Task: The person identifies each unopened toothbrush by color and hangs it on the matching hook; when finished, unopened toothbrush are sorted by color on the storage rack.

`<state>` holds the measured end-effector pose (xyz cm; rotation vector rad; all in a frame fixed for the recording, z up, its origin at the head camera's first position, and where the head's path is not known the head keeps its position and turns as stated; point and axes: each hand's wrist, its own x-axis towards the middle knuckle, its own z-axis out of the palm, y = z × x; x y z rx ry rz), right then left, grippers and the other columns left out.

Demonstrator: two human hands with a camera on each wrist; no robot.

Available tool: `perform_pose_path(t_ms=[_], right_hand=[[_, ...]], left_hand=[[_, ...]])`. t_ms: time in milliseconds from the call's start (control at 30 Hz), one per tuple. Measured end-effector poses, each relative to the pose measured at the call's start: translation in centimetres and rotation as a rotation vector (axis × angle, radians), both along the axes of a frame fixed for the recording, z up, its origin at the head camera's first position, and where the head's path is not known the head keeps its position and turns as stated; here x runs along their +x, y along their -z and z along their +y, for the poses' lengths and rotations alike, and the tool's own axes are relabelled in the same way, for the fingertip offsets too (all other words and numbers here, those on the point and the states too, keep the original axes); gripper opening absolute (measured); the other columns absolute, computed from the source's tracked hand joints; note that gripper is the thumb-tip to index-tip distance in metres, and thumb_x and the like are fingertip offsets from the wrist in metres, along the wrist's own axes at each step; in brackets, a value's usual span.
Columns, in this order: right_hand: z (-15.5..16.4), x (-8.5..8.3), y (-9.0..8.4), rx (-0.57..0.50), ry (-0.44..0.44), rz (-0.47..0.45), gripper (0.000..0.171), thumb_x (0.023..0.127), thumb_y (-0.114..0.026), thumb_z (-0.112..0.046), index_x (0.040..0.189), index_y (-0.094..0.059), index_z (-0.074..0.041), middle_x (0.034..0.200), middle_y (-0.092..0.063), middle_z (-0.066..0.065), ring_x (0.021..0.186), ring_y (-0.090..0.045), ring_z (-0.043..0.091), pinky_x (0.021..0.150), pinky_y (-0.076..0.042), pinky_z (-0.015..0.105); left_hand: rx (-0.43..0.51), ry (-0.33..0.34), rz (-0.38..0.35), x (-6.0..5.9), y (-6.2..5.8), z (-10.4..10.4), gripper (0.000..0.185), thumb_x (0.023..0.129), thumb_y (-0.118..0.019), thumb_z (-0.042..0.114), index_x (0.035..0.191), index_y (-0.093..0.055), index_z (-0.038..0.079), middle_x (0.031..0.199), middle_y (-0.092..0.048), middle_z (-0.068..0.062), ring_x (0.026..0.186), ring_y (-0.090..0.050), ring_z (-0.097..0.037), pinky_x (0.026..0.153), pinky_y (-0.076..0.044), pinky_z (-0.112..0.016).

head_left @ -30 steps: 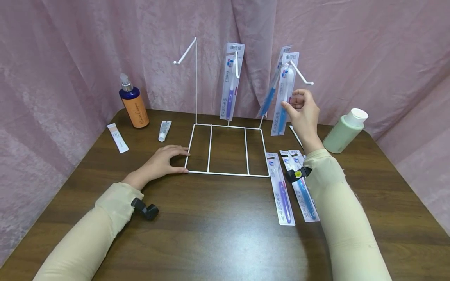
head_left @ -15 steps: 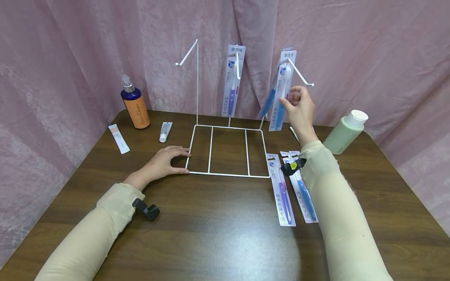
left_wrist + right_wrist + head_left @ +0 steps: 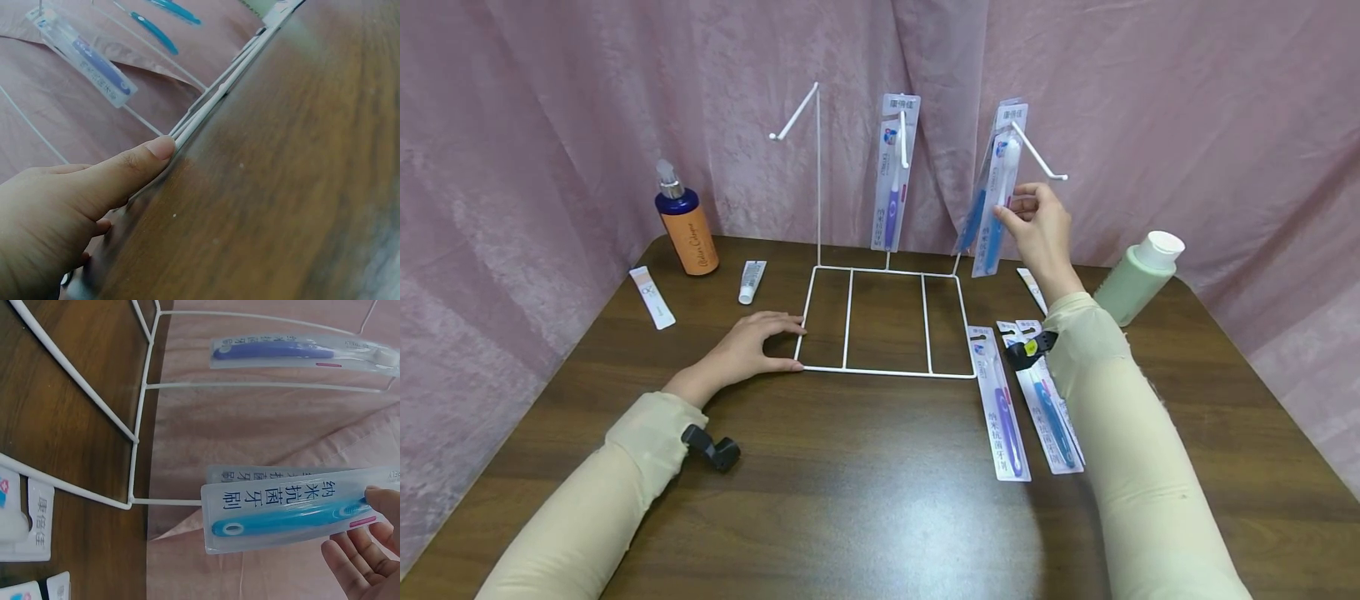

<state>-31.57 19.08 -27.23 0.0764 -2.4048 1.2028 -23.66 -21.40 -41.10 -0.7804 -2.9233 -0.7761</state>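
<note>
A white wire rack [image 3: 886,369] stands on the brown table, with three hooks on top. My right hand [image 3: 1013,213] is raised at the right hook [image 3: 1039,154] and pinches a packaged blue toothbrush [image 3: 996,196] that hangs there, just in front of a second blue pack. In the right wrist view the thumb [image 3: 384,501] lies on that pack [image 3: 294,515] and the fingers curl beneath it. My left hand [image 3: 758,343] rests flat on the table at the rack's front left corner. Its thumb [image 3: 156,150] touches the base wire [image 3: 215,103].
A purple toothbrush pack [image 3: 895,175] hangs on the middle hook; the left hook [image 3: 793,112] is bare. More toothbrush packs [image 3: 1002,404] lie right of the rack. An orange pump bottle [image 3: 687,227], two small tubes [image 3: 751,280] and a green bottle [image 3: 1138,279] stand around. Pink curtain behind.
My right hand has moved the blue toothbrush pack a little left and back along the right hook, closer to the pack behind it. The left hand has stayed put.
</note>
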Motion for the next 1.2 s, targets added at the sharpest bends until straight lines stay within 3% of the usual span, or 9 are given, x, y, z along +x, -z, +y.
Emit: perform_pose_path(t_ms=[200, 433, 733, 800, 1033, 1200], right_hand=[[0.7, 0.2, -0.5, 0.031, 0.018, -0.010, 0.041, 0.090, -0.067, -0.026, 0.123, -0.058, -0.005, 0.100, -0.066, 0.006, 0.077, -0.056, -0.004, 0.069, -0.044, 0.011], [1.9, 1.0, -1.7, 0.059, 0.001, 0.003, 0.038, 0.089, -0.067, -0.020, 0.122, -0.059, -0.002, 0.094, -0.066, 0.002, 0.067, -0.051, -0.014, 0.062, -0.045, 0.004], [3.9, 3.0, -3.7, 0.219, -0.035, -0.046, 0.045, 0.089, -0.068, -0.028, 0.127, -0.058, -0.006, 0.114, -0.068, 0.017, 0.070, -0.049, -0.016, 0.063, -0.043, 0.005], [4.3, 3.6, -4.1, 0.264, -0.032, -0.049, 0.046, 0.088, -0.069, -0.031, 0.127, -0.058, -0.007, 0.112, -0.069, 0.015, 0.069, -0.048, -0.017, 0.065, -0.040, 0.006], [6.2, 5.6, -5.2, 0.354, -0.079, -0.080, 0.047, 0.087, -0.070, -0.033, 0.125, -0.059, -0.008, 0.090, -0.068, -0.012, 0.068, -0.047, -0.020, 0.064, -0.038, 0.007], [7.3, 7.1, -5.7, 0.428, -0.101, -0.124, 0.048, 0.088, -0.069, -0.036, 0.126, -0.059, -0.009, 0.100, -0.069, 0.005, 0.069, -0.047, -0.020, 0.063, -0.038, 0.010]], left_hand=[[0.009, 0.003, 0.006, 0.0, 0.0, 0.0, 0.059, 0.076, -0.080, 0.040, 0.126, -0.062, 0.014, 0.145, -0.051, -0.007, 0.138, -0.039, -0.035, 0.113, -0.023, -0.061], [0.005, 0.002, 0.007, 0.1, 0.0, -0.3, 0.059, 0.076, -0.080, 0.039, 0.126, -0.062, 0.013, 0.144, -0.051, -0.008, 0.137, -0.039, -0.035, 0.112, -0.023, -0.061], [0.000, 0.000, 0.019, 0.1, 0.0, -0.6, 0.059, 0.075, -0.080, 0.040, 0.126, -0.063, 0.014, 0.144, -0.052, -0.008, 0.137, -0.039, -0.035, 0.112, -0.023, -0.061], [-0.003, -0.002, 0.021, 0.2, 0.0, -0.6, 0.059, 0.075, -0.080, 0.040, 0.126, -0.063, 0.014, 0.144, -0.052, -0.008, 0.137, -0.040, -0.035, 0.112, -0.024, -0.062], [0.002, 0.002, 0.019, 0.4, -0.2, -0.6, 0.059, 0.076, -0.080, 0.039, 0.126, -0.063, 0.013, 0.144, -0.052, -0.008, 0.137, -0.040, -0.035, 0.112, -0.024, -0.062], [0.010, 0.008, 0.021, 0.5, -0.2, -0.6, 0.059, 0.076, -0.080, 0.039, 0.125, -0.062, 0.013, 0.144, -0.052, -0.009, 0.137, -0.039, -0.036, 0.112, -0.023, -0.062]])
